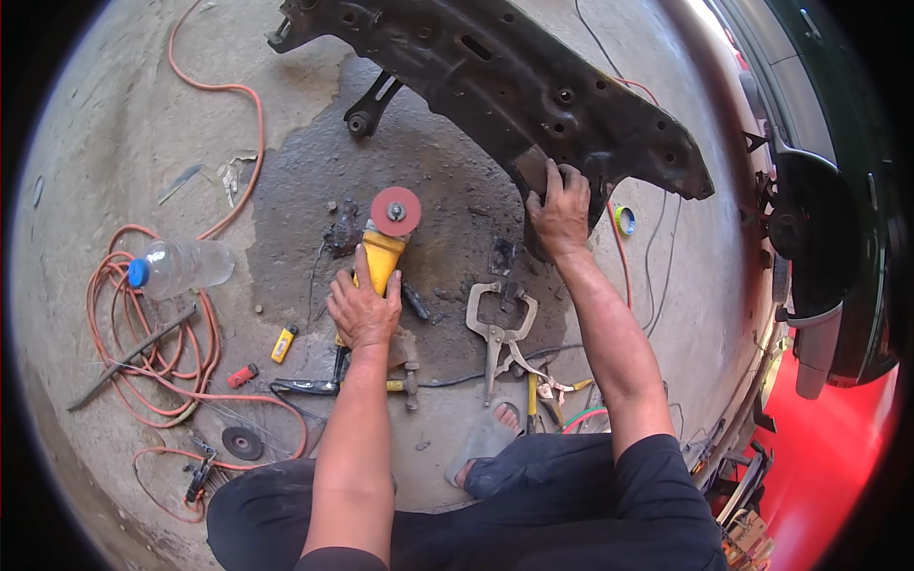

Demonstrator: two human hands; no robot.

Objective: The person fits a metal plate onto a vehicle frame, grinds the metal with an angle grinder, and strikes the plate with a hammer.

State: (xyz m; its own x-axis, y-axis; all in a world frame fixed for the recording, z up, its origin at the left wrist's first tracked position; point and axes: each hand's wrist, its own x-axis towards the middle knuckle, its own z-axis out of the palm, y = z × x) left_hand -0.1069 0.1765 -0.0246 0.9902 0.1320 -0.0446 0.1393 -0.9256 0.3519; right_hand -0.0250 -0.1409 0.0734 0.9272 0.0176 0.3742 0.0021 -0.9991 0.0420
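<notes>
A yellow angle grinder (383, 255) with a reddish disc (396, 211) lies on the dirty floor, its disc facing up. My left hand (365, 306) is wrapped over the grinder's body. On the right, my right hand (562, 211) rests with bent fingers on the lower edge of a large dark metal frame part (514, 86), touching a small flat plate-like piece (531, 171) there. Whether the fingers grip that piece is hard to tell. Below my right hand, a locking clamp (499, 328) lies on the floor between my arms.
Coiled orange hose (124, 314), a water bottle (186, 266), a yellow lighter (284, 344), a red item (243, 375), a loose disc (242, 443) and a hammer (410, 384) lie around. A green tape roll (625, 220) is at right, near a vehicle (824, 419).
</notes>
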